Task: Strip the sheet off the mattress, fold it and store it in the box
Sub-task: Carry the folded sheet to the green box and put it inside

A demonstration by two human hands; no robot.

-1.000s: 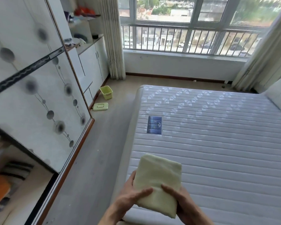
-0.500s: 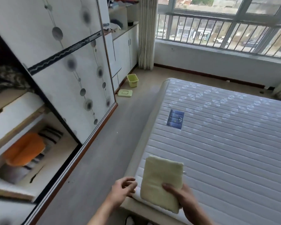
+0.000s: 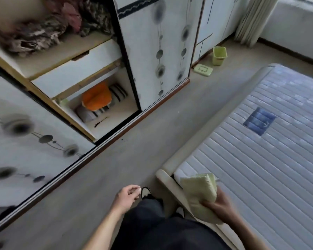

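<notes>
- Head view, lower right of frame: right hand [image 3: 217, 202] grips the folded sheet [image 3: 200, 191], fingers curled round its lower edge; pale yellow bundle held over the near corner of the mattress [image 3: 260, 168], beside the padded bed frame [image 3: 172, 184].
- Lower centre: left hand [image 3: 128, 195] hangs over the floor [image 3: 134, 145], fingers loosely curled, holding nothing; well apart from the sheet.
- Below the hands: dark trousers [image 3: 152, 222] and a shoe tip [image 3: 145, 191], mostly cut off by the bottom edge.
- Upper left: open wardrobe [image 3: 70, 69] between sliding doors [image 3: 157, 51]; top shelf clothing [image 3: 43, 29] blurred, hard to make out piece by piece.
- Lower wardrobe compartment: orange bundle [image 3: 96, 96] lying on striped fabric [image 3: 101, 109]; small dark item on the shelf floor too blurred to identify.
- Upper right: green bin [image 3: 219, 55] upright on the floor near the cabinet, with a flat green lid [image 3: 203, 70] just beside it; cannot tell whether this is the storage box.
- Curtain [image 3: 251, 20] cut off by the top edge.
- Right: blue label [image 3: 259, 120] on the bare quilted mattress, print unreadable.
- Against the earlier frames: both hands held the sheet a second ago; half a second ago the left had already let go. View swung down and left, window gone from sight, wardrobe interior now exposed, sheet tilted more on edge.
</notes>
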